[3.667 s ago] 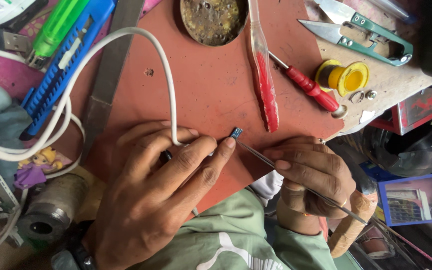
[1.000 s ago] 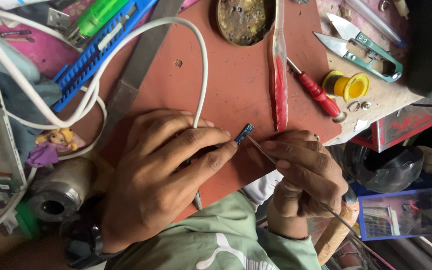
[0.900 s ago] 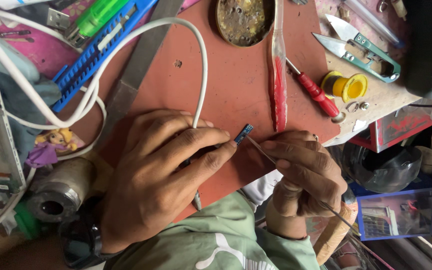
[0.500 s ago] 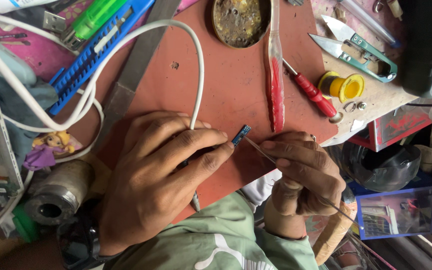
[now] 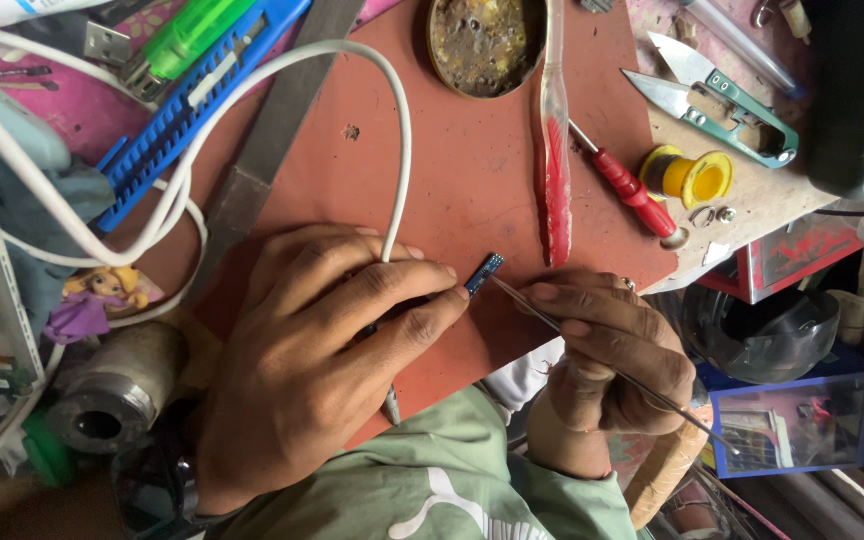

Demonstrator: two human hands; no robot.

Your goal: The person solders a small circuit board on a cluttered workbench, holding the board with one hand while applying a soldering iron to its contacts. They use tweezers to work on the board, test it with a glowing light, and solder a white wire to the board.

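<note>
1. A small blue connector (image 5: 484,272) is pinched at the tips of the left hand (image 5: 322,350), whose fingers (image 5: 422,315) are closed tightly round it, just above the middle of the reddish-brown mat (image 5: 472,180).
2. A white cable (image 5: 392,130) is seen running from under the left hand up across the mat in an arch, then away to the left.
3. A thin metal soldering iron (image 5: 592,350) is held in the right hand (image 5: 617,350), whose fingers are curled shut round its shaft; its tip is laid against the connector's near right end.
4. A wooden handle (image 5: 667,470) is seen below the right hand.
5. On the far side of the mat a round, stained metal tin (image 5: 484,45) is placed, and a red-tinted clear brush handle (image 5: 555,150) is laid just right of it, pointing towards the connector.
6. A red-handled screwdriver (image 5: 632,190) and a yellow spool (image 5: 692,177) are found right of that, on the tabletop (image 5: 752,200), with green-handled snips (image 5: 722,95) farther off.
7. At the far left a blue utility knife (image 5: 192,110), a green lighter (image 5: 187,35) and a flat metal file (image 5: 277,140) are laid.
</note>
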